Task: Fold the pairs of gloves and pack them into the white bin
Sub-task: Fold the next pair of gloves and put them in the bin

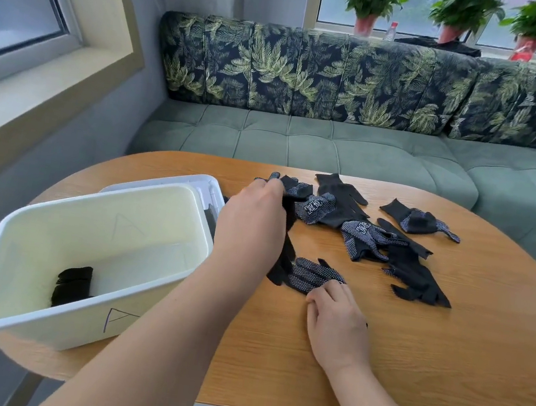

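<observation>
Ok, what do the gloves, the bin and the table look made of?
Gloves: black knit fabric, limp and creased, with white grip dots, probably rubbery. White bin: smooth plastic, moulded rim. Table: matte wood-grain surface; solid or veneer unclear.

Open bench (426,362) lies right of and nearer than the right hand (338,329). The bin (36,325) stands close left of the left hand (249,227); loose gloves (375,238) crowd the bench beyond both hands.
</observation>
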Demonstrator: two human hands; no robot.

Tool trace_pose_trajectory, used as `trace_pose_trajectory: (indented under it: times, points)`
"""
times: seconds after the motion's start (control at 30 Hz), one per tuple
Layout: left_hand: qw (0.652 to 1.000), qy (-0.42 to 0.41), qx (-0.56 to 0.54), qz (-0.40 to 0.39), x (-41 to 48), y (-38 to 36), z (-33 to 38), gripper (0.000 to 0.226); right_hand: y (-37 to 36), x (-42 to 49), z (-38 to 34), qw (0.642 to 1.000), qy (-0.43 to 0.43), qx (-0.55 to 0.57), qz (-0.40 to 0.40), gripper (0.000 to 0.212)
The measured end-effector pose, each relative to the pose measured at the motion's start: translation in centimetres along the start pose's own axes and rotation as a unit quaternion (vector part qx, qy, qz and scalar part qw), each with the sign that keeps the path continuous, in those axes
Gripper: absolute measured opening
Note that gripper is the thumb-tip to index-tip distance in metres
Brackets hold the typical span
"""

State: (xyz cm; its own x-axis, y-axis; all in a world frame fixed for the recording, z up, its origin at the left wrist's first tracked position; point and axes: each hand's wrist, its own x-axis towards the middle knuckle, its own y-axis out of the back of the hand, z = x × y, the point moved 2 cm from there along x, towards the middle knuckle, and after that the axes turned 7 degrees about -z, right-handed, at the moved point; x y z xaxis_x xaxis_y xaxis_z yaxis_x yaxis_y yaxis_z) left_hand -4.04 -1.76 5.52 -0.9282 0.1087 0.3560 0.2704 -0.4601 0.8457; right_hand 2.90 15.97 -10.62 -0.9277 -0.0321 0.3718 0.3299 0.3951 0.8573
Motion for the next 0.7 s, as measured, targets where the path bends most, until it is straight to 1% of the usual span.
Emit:
trace_pose_trajectory:
  times: [0.07, 0.1, 0.13, 0.17, 0.23, 0.27, 0.33, 0.37, 0.5, 0.57, 0.6, 0.67, 0.7]
  points:
    - [0.998, -0.038, -0.011, 0.057, -0.6, -0.5, -0.1, 0.009, 0.0, 0.0, 0.1, 1.0, -0.001, -0.002, 0.0, 0.013]
    - [0.996, -0.065, -0.003, 0.067, -1.4, -1.2, -0.2, 0.012, -0.1, 0.0, 0.1, 1.0, 0.0, -0.003, 0.003, 0.014]
    - [0.994, -0.093, 0.014, 0.061, -2.4, -2.3, -0.6, 0.016, -0.1, 0.1, 0.1, 1.0, 0.001, -0.003, 0.006, 0.014]
    - [0.992, -0.111, 0.035, 0.04, -3.6, -3.7, -1.2, 0.021, -0.1, 0.1, 0.1, 1.0, 0.003, -0.002, 0.007, 0.014]
    - [0.99, -0.117, 0.069, -0.031, -6.6, -6.8, -2.9, 0.033, -0.1, 0.1, 0.1, 1.0, 0.013, -0.005, 0.007, 0.016]
    - [0.988, -0.115, 0.082, -0.064, -8.1, -8.4, -4.0, 0.035, -0.1, 0.1, 0.1, 1.0, 0.017, -0.005, 0.007, 0.017]
    - [0.985, -0.111, 0.079, -0.103, -10.6, -10.7, -6.0, 0.028, -0.2, 0.1, 0.2, 1.0, 0.02, 0.002, 0.009, 0.02]
    - [0.985, -0.11, 0.069, -0.111, -11.4, -11.2, -6.7, 0.028, -0.2, 0.0, 0.2, 1.0, 0.021, 0.011, 0.01, 0.021]
    - [0.987, -0.097, 0.049, -0.12, -12.6, -11.1, -7.6, 0.046, 0.0, -0.4, 0.2, 0.997, 0.054, 0.046, 0.015, 0.029]
    - [0.988, -0.072, 0.046, -0.125, -12.6, -10.9, -7.7, 0.048, 0.6, -0.7, 0.0, 0.997, 0.057, 0.033, 0.032, 0.03]
    - [0.989, -0.06, 0.044, -0.129, -12.5, -10.9, -7.7, 0.049, 0.9, -0.9, 0.0, 0.998, 0.033, 0.009, 0.044, 0.03]
    - [0.989, -0.05, 0.038, -0.133, -12.4, -11.1, -7.9, 0.052, 1.4, -1.0, 0.0, 0.995, -0.067, -0.049, 0.054, 0.03]
    - [0.989, -0.05, 0.035, -0.136, -12.4, -11.2, -7.9, 0.054, 1.3, -1.1, 0.1, 0.99, -0.119, -0.07, 0.041, 0.033]
